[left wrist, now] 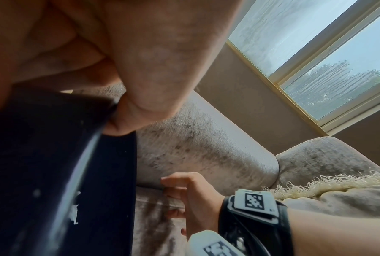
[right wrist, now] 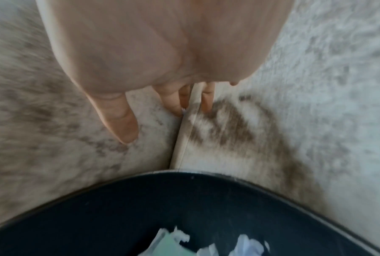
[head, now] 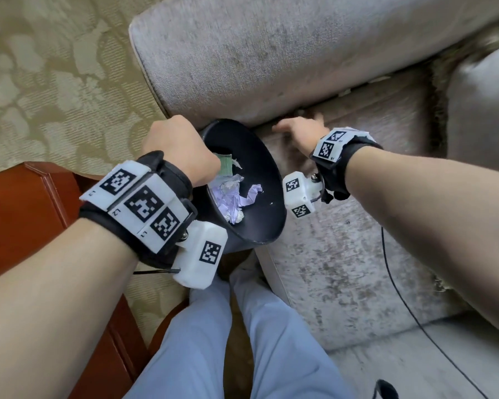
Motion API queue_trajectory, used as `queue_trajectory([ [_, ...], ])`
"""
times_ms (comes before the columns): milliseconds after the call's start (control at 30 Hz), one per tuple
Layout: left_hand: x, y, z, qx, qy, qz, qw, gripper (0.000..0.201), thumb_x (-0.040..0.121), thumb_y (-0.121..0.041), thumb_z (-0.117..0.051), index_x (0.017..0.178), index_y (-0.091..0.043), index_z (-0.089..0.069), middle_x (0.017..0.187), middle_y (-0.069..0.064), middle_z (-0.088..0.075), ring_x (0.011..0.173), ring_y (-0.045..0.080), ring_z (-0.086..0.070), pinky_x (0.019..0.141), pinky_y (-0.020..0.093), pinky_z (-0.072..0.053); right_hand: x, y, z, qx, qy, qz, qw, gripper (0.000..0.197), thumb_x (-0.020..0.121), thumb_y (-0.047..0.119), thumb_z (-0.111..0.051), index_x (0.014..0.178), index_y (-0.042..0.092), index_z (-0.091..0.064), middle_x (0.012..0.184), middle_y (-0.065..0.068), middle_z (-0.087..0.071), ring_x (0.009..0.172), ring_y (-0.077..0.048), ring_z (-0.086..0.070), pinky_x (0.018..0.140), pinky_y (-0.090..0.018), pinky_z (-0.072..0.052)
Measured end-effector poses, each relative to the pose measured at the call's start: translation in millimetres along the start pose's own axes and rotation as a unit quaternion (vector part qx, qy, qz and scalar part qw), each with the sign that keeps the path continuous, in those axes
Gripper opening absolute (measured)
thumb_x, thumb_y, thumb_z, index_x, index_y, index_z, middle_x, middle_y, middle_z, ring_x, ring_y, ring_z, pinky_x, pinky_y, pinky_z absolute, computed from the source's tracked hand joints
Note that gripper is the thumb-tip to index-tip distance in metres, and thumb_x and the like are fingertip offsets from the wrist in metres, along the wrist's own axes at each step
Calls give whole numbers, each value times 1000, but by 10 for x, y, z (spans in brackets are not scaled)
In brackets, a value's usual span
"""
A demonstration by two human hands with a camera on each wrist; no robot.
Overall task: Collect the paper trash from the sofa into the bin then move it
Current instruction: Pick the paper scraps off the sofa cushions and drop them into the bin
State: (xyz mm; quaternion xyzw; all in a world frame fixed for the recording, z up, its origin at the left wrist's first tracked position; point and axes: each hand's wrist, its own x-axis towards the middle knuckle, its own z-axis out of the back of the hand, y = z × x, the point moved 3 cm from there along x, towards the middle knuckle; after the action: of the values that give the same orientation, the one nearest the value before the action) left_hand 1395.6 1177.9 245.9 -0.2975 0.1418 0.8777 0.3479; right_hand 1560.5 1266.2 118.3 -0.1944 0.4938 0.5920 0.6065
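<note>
A black bin (head: 271,180) is tilted against the front of the grey sofa (head: 343,254), beside its armrest (head: 257,61). Crumpled purple and white paper (head: 232,197) lies inside it. My left hand (head: 182,145) grips the bin's near rim, fingers curled over it; the left wrist view shows the thumb (left wrist: 162,69) inside the bin wall (left wrist: 53,164). My right hand (head: 298,129) reaches past the bin to the seam between armrest and seat cushion. Its fingers (right wrist: 173,102) are straight and touch the seam (right wrist: 184,138); a tiny lilac speck at one fingertip is too small to identify.
A red-brown wooden table (head: 26,214) stands at the left on a floral carpet (head: 55,67). A cushion with a fringed throw (head: 478,105) sits at the sofa's right. A black cable (head: 401,289) runs across the seat. My legs (head: 213,335) are below the bin.
</note>
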Motion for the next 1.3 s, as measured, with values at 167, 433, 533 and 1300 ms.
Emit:
queue_trajectory([
  [167, -43, 2, 15, 7, 2, -10, 1000, 14, 80, -15, -64, 81, -2, -59, 86, 15, -55, 72, 30, -53, 60, 31, -41, -400, 58, -117, 69, -54, 45, 995, 39, 95, 39, -44, 128, 25, -61, 137, -9, -56, 129, -29, -46, 109, -39, -36],
  [433, -136, 3, 48, -8, 0, -30, 1000, 19, 79, -18, -65, 75, -2, -55, 101, 21, -67, 90, 37, -66, 62, 31, -44, -865, 116, -448, 160, 162, 52, 972, 24, 89, 10, -56, 70, 21, -63, 99, -9, -75, 77, -13, -59, 74, -19, -49],
  [533, -149, 23, 57, -11, 10, -48, 999, 19, 77, -16, -62, 66, -5, -51, 96, 21, -68, 84, 37, -66, 61, 30, -45, -728, 1, -240, 187, 100, 22, 977, 20, 89, 22, -55, 71, 22, -63, 99, -3, -76, 89, -20, -64, 77, -30, -42],
  [1300, -93, -891, 201, 57, -4, -91, 994, 21, 71, -16, -60, 61, -10, -42, 62, 8, -41, 62, 31, -45, 60, 33, -40, 735, -553, 850, -73, 1, -27, 997, 52, 91, 49, -51, 133, 20, -55, 141, -13, -51, 127, -30, -47, 96, -29, -35],
])
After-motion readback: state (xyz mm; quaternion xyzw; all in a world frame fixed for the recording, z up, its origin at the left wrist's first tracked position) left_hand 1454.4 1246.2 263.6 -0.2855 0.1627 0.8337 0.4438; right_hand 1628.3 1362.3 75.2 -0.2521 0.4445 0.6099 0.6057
